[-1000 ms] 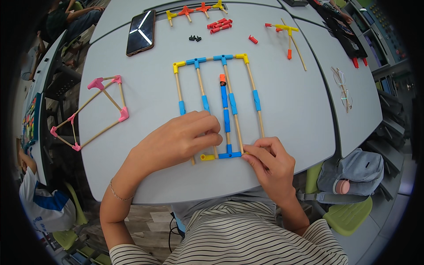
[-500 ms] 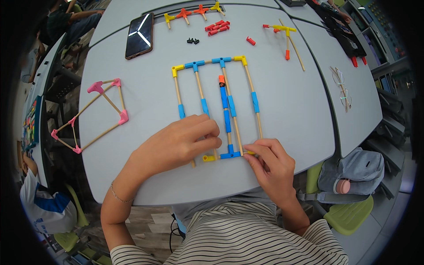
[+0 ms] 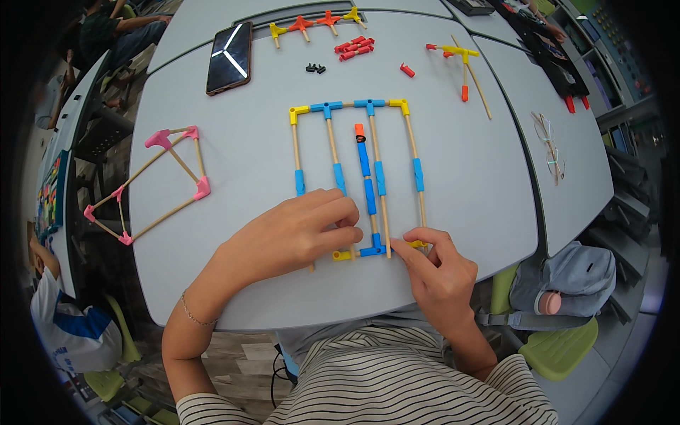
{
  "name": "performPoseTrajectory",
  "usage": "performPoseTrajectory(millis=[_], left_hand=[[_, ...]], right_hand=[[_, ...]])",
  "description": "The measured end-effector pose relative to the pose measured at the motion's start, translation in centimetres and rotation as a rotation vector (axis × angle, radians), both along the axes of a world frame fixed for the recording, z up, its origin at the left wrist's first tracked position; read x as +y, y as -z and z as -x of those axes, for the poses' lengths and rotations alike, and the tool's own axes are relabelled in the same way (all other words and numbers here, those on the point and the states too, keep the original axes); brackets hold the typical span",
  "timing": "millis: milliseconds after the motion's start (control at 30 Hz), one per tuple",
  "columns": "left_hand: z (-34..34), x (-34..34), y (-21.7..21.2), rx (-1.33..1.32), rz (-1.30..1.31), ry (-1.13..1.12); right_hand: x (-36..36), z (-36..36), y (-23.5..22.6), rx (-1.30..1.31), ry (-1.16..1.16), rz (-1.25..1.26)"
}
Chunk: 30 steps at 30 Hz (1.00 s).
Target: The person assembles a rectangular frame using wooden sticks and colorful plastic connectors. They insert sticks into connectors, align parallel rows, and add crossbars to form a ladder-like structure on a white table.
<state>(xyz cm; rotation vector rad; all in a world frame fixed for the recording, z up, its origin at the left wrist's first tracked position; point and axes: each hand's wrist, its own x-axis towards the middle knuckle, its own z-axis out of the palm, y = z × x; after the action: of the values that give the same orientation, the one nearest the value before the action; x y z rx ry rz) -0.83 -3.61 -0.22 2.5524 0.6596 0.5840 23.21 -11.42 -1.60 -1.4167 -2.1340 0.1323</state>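
Left hand (image 3: 301,237) lies flat, open on the light, probably fragile wooden-stick frame with blue and yellow plastic connectors (image 3: 358,170), while right hand (image 3: 439,273) pinches its yellow corner connector (image 3: 418,244), seemingly the firmest hold.

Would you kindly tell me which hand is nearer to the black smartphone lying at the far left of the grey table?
Left. The left hand rests on the stick frame's near-left part, below the black smartphone; the right hand sits further right, at the frame's near-right corner.

A flat stick frame (image 3: 354,170) with blue and yellow connectors lies on the grey table.
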Motion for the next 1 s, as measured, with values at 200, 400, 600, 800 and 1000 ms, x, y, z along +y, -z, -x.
performPoseTrajectory(millis=[200,400,600,800,1000], left_hand=[[-0.2,0.0,0.4,-0.041,-0.011,-0.008],[-0.2,0.1,0.2,-0.026,-0.01,0.02],[-0.1,0.5,-0.1,-0.092,0.038,-0.111],[0.8,2.1,1.1,-0.3,-0.052,-0.453],[1.6,3.7,2.5,-0.553,0.185,-0.651]], right_hand=[[0.3,-0.2,0.4,0.05,-0.009,-0.013],[0.6,-0.8,-0.3,0.164,-0.01,0.088],[4.5,-2.8,-3.8,0.155,-0.027,0.121],[15.0,-3.2,-5.1,0.036,-0.132,0.14],[24.5,-2.1,0.6,0.122,-0.022,-0.072]])
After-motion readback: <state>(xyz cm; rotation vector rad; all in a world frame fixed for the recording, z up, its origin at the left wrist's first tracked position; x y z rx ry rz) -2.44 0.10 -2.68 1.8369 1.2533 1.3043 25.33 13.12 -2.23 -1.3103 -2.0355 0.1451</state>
